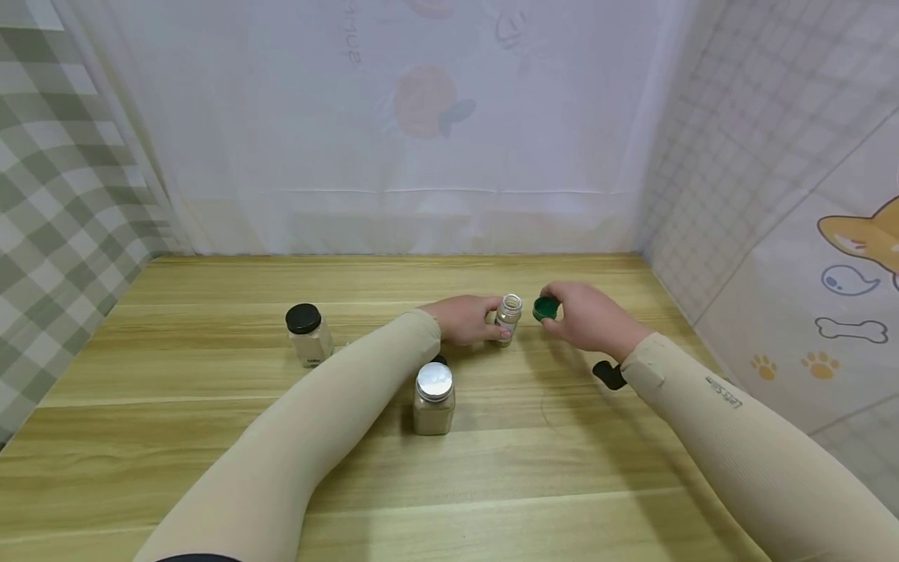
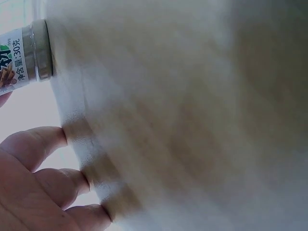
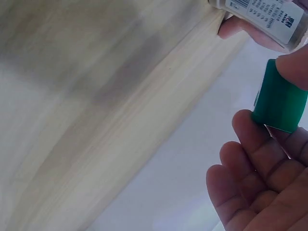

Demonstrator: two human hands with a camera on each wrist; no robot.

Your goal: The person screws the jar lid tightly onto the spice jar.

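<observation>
Near the back of the table, my left hand (image 1: pixel 462 319) grips a small clear spice jar (image 1: pixel 510 314) between thumb and fingers. Its mouth is uncovered and the jar stands roughly upright. A printed label (image 2: pixel 18 57) shows on it in the left wrist view. Just to the right, my right hand (image 1: pixel 588 316) pinches a green cap (image 1: pixel 544 308) by its sides, apart from the jar, with the hollow side facing up. The right wrist view shows the green cap (image 3: pixel 281 98) between thumb and fingertips, beside the jar (image 3: pixel 269 19).
A jar with a black lid (image 1: pixel 309 336) stands at the left. Closer in, beside my left forearm, is a square jar with a silver lid (image 1: pixel 434 400); a small dark top (image 1: pixel 439 360) peeks out behind it. Curtains and a patterned wall (image 1: pixel 829 257) border the wooden table (image 1: pixel 492 484).
</observation>
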